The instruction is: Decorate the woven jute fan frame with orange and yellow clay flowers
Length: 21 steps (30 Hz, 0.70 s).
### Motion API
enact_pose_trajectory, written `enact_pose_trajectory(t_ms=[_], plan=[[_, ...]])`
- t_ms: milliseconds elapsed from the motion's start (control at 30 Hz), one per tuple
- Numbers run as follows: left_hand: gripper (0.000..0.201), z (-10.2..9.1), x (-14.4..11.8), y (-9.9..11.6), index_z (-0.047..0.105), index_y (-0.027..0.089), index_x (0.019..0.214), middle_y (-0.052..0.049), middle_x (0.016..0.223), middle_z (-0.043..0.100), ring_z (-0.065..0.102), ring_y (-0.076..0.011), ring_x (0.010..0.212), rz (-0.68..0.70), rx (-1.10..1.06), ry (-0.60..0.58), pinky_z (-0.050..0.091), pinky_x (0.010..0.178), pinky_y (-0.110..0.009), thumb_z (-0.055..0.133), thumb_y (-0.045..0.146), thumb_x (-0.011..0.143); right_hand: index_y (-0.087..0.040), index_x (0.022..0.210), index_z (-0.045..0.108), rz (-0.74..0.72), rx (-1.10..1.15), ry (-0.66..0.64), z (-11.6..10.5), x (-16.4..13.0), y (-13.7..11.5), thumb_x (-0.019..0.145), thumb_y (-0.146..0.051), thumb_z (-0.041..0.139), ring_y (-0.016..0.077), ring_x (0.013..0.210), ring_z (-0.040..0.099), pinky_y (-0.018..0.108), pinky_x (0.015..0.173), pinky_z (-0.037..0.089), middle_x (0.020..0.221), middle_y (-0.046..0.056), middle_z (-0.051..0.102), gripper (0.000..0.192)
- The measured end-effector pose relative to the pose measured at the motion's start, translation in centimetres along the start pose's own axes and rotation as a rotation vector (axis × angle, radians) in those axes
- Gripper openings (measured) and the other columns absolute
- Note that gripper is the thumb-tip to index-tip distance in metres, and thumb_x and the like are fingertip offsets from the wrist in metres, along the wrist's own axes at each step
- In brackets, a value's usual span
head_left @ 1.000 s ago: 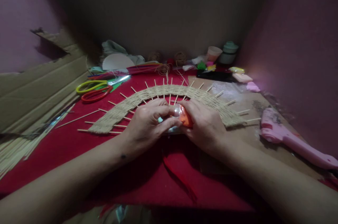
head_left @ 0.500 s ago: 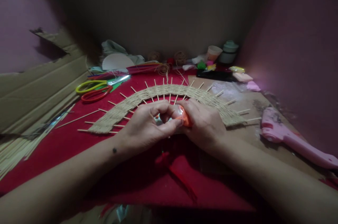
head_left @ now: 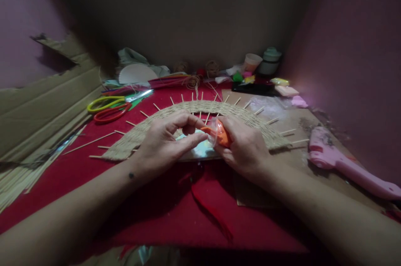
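My right hand (head_left: 246, 143) is closed around a small clear plastic packet (head_left: 214, 126) with orange clay (head_left: 222, 135) inside. At the packet's mouth, the thumb and forefinger of my left hand (head_left: 167, 136) pinch a pulled-out tip of that soft orange material. Below the hands lies a pale blue and whitish surface (head_left: 202, 149), partly covered by my fingers. Around it curves a woven arch of tan cord (head_left: 178, 109) with thin sticks poking out along its edges. My wrists and hands hide parts of the arch on both sides.
Yellow-and-red-handled scissors (head_left: 114, 107) lie at left, near loose thin sticks (head_left: 37, 170) and cardboard (head_left: 59, 99). A pink plastic tool (head_left: 347, 165) rests at right. Twine (head_left: 192, 82), a cup (head_left: 251, 63) and a lidded jar (head_left: 271, 61) line the back. A red strip (head_left: 211, 211) lies in front.
My left hand has shifted left, away from the right one. A stretched tip of orange clay now shows between them, and more of the pale blue surface is uncovered.
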<state>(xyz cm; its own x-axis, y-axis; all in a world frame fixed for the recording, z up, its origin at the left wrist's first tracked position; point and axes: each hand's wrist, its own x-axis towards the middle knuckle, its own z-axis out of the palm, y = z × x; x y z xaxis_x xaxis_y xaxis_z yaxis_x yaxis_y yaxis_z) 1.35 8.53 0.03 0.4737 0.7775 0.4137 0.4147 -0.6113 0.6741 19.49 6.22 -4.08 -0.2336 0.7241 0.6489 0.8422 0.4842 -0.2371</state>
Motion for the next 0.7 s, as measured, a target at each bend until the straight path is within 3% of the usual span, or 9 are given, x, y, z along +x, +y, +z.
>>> enact_pose_trajectory(t_ms=[100,200,300,500,700], plan=[[0.008,0.2,0.3,-0.4,0.064,0.016,0.074,0.000,0.071,0.062,0.054,-0.0114,0.067,-0.006,-0.033,0.038,0.043,0.061,-0.024,0.068,0.023,0.076,-0.011,0.097,0.059,-0.079,0.033,-0.001,-0.1,-0.1,-0.1,0.082,-0.024,0.049,0.0187,0.069,0.056,0.030,0.059,0.041,0.082,0.009,0.064,0.022],[0.011,-0.4,1.0,-1.3,0.063,0.016,0.073,0.001,0.069,0.061,0.054,-0.0102,0.064,-0.123,-0.143,0.149,0.043,0.057,-0.023,0.069,0.024,0.075,-0.010,0.096,0.060,-0.167,0.084,0.007,-0.3,0.0,-0.2,0.082,-0.022,0.048,0.0185,0.070,0.056,0.030,0.061,0.043,0.082,0.009,0.063,0.022],[0.011,-1.3,1.8,-2.4,0.063,0.016,0.074,0.001,0.070,0.061,0.054,-0.0091,0.062,-0.220,-0.314,0.247,0.044,0.056,-0.022,0.071,0.022,0.072,-0.012,0.093,0.059,-0.165,0.108,0.027,-0.5,0.1,-0.3,0.083,-0.022,0.047,0.0167,0.067,0.054,0.028,0.060,0.043,0.079,0.007,0.062,0.019],[0.011,-1.6,1.9,-2.3,0.066,0.017,0.082,-0.003,0.081,0.067,0.060,-0.0116,0.067,-0.383,-0.681,0.138,0.050,0.057,-0.024,0.068,0.024,0.075,-0.015,0.086,0.058,-0.030,0.136,0.035,-0.5,0.3,0.1,0.080,-0.022,0.048,0.0148,0.063,0.051,0.027,0.056,0.041,0.074,0.004,0.060,0.014],[0.011,-1.5,1.7,-1.0,0.063,0.011,0.067,-0.005,0.061,0.066,0.059,-0.0109,0.049,-0.510,-0.766,0.109,0.044,0.043,-0.019,0.069,0.019,0.070,-0.015,0.085,0.057,-0.003,0.135,0.044,-0.3,0.3,0.2,0.080,-0.023,0.048,0.0153,0.064,0.051,0.028,0.057,0.040,0.074,0.005,0.059,0.013]])
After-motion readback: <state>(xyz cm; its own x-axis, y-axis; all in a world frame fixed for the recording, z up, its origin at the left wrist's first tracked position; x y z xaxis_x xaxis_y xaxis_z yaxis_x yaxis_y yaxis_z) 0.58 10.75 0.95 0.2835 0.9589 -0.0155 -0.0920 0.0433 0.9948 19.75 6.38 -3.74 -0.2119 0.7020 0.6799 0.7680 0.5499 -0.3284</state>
